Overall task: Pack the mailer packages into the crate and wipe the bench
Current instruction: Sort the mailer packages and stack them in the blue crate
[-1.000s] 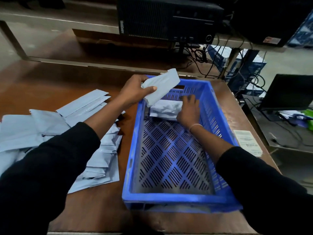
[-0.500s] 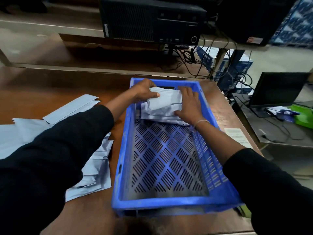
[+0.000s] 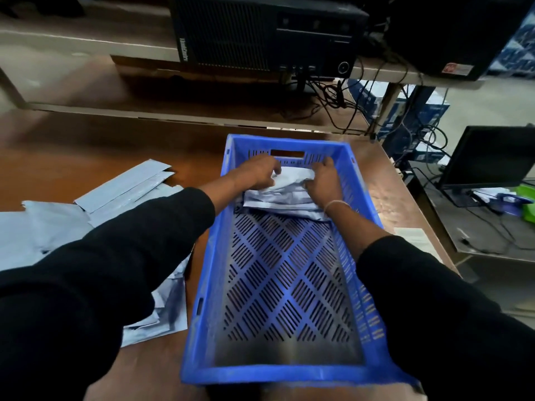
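Hands met at the far end of a blue perforated plastic crate (image 3: 278, 285), which sat on a brown wooden surface (image 3: 86, 157). Inside the crate, against its far wall, lay a small stack of pale grey plastic mailer packages (image 3: 285, 195). The left hand (image 3: 259, 175), reaching from a black sleeve, rested on the stack's far-left part with its fingers curled down onto the top package, pinching its crumpled edge. The right hand (image 3: 322, 183), with a thin light bracelet (image 3: 337, 204) at the wrist, pressed on the stack's right side, fingers bent over the plastic; whether it truly gripped the package or only pushed it down could not be told. The rest of the crate's slotted floor was bare. To the left of the crate, a loose heap of flat grey mailers (image 3: 58, 227) was spread across the surface, partly hidden by the left sleeve. A white printed paper sheet (image 3: 417, 240) lay on the surface just right of the crate. Beyond the surface, a black desktop computer case (image 3: 266, 33) stood on a shelf with tangled black cables (image 3: 341, 96) hanging beside it, and a dark monitor (image 3: 489, 156) stood on a lower stand to the right.
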The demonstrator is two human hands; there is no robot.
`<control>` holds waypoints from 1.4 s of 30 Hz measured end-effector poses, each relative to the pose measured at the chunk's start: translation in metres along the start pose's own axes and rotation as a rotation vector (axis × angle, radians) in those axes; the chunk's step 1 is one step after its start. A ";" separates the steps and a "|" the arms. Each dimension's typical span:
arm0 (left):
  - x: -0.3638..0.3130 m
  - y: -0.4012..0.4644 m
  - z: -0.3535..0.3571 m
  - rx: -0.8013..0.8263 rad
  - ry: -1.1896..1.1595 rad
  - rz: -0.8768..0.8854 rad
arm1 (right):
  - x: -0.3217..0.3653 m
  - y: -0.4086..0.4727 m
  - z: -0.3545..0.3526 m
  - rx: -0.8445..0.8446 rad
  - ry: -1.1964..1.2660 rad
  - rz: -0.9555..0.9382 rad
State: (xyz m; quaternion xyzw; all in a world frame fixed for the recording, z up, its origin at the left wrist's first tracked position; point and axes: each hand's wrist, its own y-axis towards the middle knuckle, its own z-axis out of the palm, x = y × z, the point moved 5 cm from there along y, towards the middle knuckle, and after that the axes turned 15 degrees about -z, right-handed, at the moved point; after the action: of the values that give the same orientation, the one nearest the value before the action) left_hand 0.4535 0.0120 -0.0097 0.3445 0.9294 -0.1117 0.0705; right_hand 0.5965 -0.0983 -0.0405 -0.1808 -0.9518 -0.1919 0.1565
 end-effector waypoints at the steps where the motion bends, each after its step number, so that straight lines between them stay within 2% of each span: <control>1: 0.001 0.000 0.003 0.023 0.016 0.006 | 0.003 -0.003 -0.003 -0.038 -0.074 -0.025; 3: 0.004 0.002 0.007 0.057 0.043 0.000 | 0.008 -0.010 -0.005 -0.061 -0.229 -0.137; 5: 0.006 0.002 0.009 0.101 0.083 -0.009 | 0.008 -0.016 0.000 -0.013 -0.256 -0.220; 9: 0.003 -0.003 0.009 0.143 0.141 -0.003 | 0.004 -0.021 0.002 0.057 -0.152 -0.182; 12: 0.000 -0.011 0.003 0.118 0.088 0.010 | 0.013 -0.022 -0.006 0.095 -0.138 -0.145; 16: 0.011 -0.027 -0.022 -0.015 -0.192 0.049 | 0.038 -0.023 -0.023 0.047 -0.035 -0.135; 20: 0.049 -0.065 -0.053 -0.162 -0.676 0.113 | 0.084 -0.023 -0.039 -0.007 0.221 -0.166; 23: 0.099 -0.095 -0.063 -0.193 -0.955 0.052 | 0.127 -0.028 -0.040 0.027 0.452 -0.126; 25: 0.136 -0.113 -0.062 -0.189 -1.070 -0.026 | 0.157 -0.029 -0.036 0.059 0.573 -0.132; 28: 0.188 -0.140 -0.052 -0.174 -1.065 -0.119 | 0.206 -0.032 -0.027 0.104 0.625 -0.208; 32: 0.255 -0.172 -0.030 -0.115 -1.021 -0.260 | 0.275 -0.038 -0.001 0.318 0.534 -0.398; 35: 0.287 -0.193 -0.020 -0.099 -0.992 -0.317 | 0.320 -0.053 0.039 0.673 0.246 -0.574; 37: 0.303 -0.204 -0.015 -0.113 -0.972 -0.331 | 0.339 -0.061 0.070 0.825 0.011 -0.647; 40: 0.325 -0.215 -0.010 -0.151 -0.993 -0.371 | 0.358 -0.052 0.102 0.760 -0.228 -0.695; 42: 0.337 -0.224 -0.008 -0.176 -1.017 -0.388 | 0.364 -0.039 0.115 0.660 -0.268 -0.672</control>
State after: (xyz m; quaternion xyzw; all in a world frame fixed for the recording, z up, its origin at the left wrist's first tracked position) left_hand 0.0528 0.0596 -0.0362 0.0621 0.8306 -0.1970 0.5172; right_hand 0.2321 0.0204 -0.0195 0.1725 -0.9793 0.1053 0.0112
